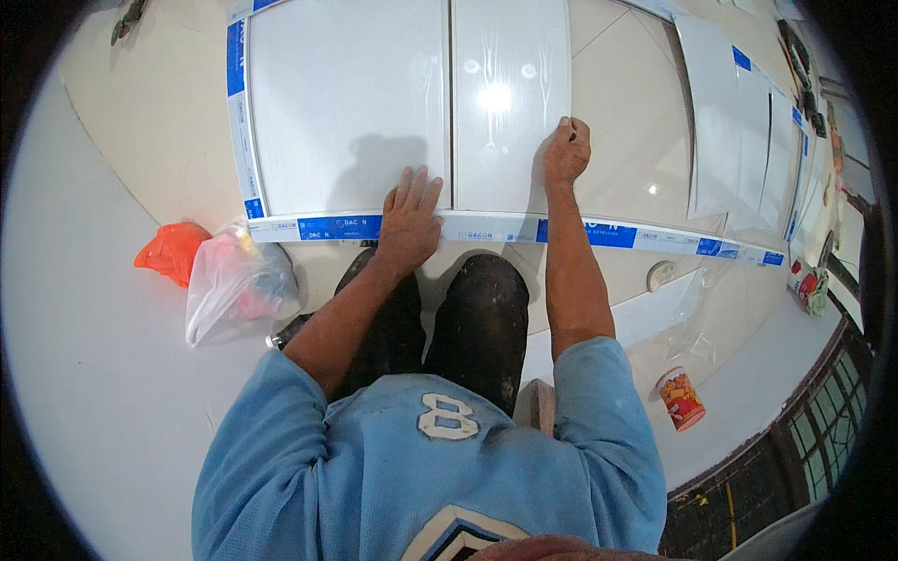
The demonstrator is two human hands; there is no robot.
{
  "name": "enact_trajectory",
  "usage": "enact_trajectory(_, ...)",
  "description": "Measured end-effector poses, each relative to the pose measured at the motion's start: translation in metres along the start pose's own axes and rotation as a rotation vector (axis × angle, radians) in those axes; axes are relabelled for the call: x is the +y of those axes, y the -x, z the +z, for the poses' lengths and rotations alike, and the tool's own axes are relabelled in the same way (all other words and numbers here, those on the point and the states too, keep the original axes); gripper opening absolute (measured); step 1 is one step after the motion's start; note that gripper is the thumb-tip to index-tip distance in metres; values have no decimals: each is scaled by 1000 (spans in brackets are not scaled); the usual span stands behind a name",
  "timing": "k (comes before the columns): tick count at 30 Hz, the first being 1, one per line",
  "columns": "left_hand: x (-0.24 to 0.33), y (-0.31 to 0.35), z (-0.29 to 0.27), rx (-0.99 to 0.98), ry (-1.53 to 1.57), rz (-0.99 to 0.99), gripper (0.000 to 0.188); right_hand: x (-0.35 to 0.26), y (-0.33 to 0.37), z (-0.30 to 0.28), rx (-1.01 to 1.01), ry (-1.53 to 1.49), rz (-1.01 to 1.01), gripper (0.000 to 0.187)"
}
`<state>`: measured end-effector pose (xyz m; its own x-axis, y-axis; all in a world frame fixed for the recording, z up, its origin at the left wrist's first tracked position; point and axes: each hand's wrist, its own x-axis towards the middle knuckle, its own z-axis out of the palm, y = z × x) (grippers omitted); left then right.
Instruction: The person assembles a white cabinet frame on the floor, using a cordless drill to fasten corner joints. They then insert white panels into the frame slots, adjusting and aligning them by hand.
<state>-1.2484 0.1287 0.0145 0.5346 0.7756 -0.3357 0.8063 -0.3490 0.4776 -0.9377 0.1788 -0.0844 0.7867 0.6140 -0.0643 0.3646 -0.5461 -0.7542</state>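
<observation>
A long white frame [477,227] with blue-and-white protective film lies in front of my knees. Within it, a wide white panel [346,93] sits at the left and a narrower white panel [510,65] beside it, a dark gap running between them. My left hand [412,215] rests flat across the near rail and the wide panel's near edge, fingers stretched out. At the narrower panel's right edge, my right hand [567,152] is closed, thumb up; whatever its curled fingers hold is hidden.
More white panels [716,122] lie at the frame's right end, overlapping. Left of my knees are an orange bag [175,252] and a clear plastic bag [238,290]. To the right stand a red snack tub [680,399] and a roll of tape [660,275]. Tiled floor shows inside the frame.
</observation>
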Motion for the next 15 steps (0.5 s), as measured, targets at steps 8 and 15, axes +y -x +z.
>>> enact_trajectory(8,-1,10,2,-26,-79,75,70,-18,17,6,16,74,-5,31)
enact_trajectory(15,-1,9,-1,-83,-87,77,73,-7,16,13,27,136,-25,30)
